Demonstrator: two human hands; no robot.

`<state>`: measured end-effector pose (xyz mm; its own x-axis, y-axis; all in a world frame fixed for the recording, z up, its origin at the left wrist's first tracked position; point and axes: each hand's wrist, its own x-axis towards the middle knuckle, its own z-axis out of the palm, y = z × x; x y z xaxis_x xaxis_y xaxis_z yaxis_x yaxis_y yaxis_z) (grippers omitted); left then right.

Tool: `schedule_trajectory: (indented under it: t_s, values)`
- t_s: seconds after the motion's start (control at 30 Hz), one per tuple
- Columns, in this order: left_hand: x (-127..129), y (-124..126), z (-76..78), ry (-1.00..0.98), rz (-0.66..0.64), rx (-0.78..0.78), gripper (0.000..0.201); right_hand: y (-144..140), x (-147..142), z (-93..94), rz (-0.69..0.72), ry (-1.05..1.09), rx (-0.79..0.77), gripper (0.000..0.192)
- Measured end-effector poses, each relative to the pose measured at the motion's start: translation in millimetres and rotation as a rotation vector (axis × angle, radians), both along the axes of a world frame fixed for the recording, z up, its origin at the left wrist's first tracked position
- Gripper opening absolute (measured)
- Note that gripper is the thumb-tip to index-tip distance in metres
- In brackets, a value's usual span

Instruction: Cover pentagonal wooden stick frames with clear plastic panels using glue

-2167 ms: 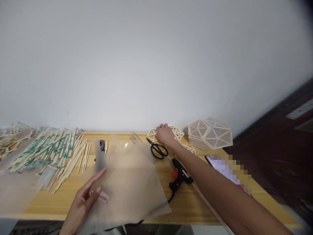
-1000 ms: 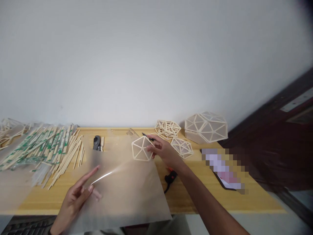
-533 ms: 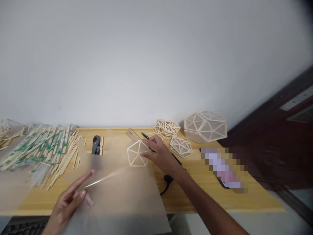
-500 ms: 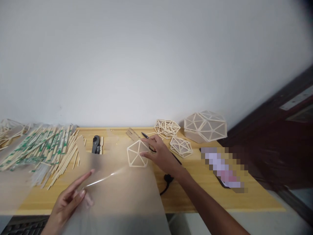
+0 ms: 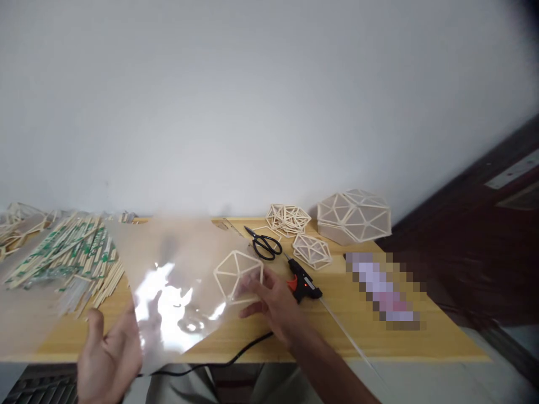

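We see a pale cream stick frame (image 5: 238, 276) patterned in triangles, against a translucent, milky sheet (image 5: 177, 280) with white glare patches; scissors (image 5: 263, 245) are black; the glue gun (image 5: 303, 282) is black with an orange trigger; stick bundles (image 5: 63, 252) are pale tan with green-printed wrappers; the table (image 5: 337, 314) is honey-yellow with wood grain; the dome (image 5: 353, 216) has cream ribs and frosted panels; the wall (image 5: 252, 101) is plain white

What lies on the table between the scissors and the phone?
In the head view, the glue gun and a small stick frame lie between the scissors and the phone.
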<state>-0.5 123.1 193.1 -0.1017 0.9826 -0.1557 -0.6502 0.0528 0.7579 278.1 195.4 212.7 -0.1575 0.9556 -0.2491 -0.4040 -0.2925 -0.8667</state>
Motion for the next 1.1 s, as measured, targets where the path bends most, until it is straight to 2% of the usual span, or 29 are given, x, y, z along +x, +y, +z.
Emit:
schedule_trajectory:
  t_s: [0.13, 0.2, 0.23, 0.3, 0.4, 0.57, 0.67, 0.77, 0.83, 0.93, 1.03, 1.1]
  values:
    - [43.4, -29.1, -26.2, -0.238, -0.071, 0.002, 0.118, -45.7, -26.1, -20.7, -0.054, 0.138, -0.197, 0.053]
    - [62.1, -42.4, -31.3, -0.232, -0.104, 0.031, 0.124, -67.7, -38.1, -32.0, -0.058, 0.147, -0.253, 0.057]
    - [69.9, -47.7, -31.4, -0.184, -0.105, 0.016, 0.117, -77.7, -43.4, -37.1, -0.051, 0.145, -0.269, 0.059]
    - [81.8, -54.9, -28.0, -0.044, -0.109, -0.106, 0.096, -95.0, -51.2, -45.8, -0.008, 0.136, -0.271, 0.062]
    - [90.5, -57.5, -19.6, 0.105, -0.104, -0.31, 0.086, -111.4, -52.4, -53.6, 0.123, 0.131, -0.252, 0.067]
    - [91.0, -53.5, -13.6, 0.088, -0.052, -0.376, 0.079, -119.6, -32.1, -59.1, 0.31, 0.188, -0.174, 0.057]
    - [90.3, -51.7, -14.4, 0.084, 0.033, -0.415, 0.061, -119.7, -20.9, -63.7, 0.343, 0.198, -0.133, 0.05]
    - [89.3, -51.0, -15.9, 0.06, 0.094, -0.445, 0.048, -118.2, -17.1, -67.2, 0.353, 0.158, -0.125, 0.052]
    - [87.7, -51.3, -16.9, 0.022, 0.077, -0.438, 0.041, -116.4, -17.5, -67.4, 0.369, 0.12, -0.132, 0.054]
    - [84.4, -52.8, -18.5, -0.025, -0.019, -0.393, 0.033, -113.4, -19.3, -66.2, 0.384, 0.056, -0.136, 0.056]
    - [82.7, -55.1, -20.1, -0.041, -0.112, -0.368, 0.037, -111.8, -21.3, -65.4, 0.383, -0.031, -0.153, 0.059]
    - [82.9, -56.7, -21.1, -0.026, -0.108, -0.371, 0.039, -112.3, -21.4, -64.4, 0.387, -0.105, -0.161, 0.06]
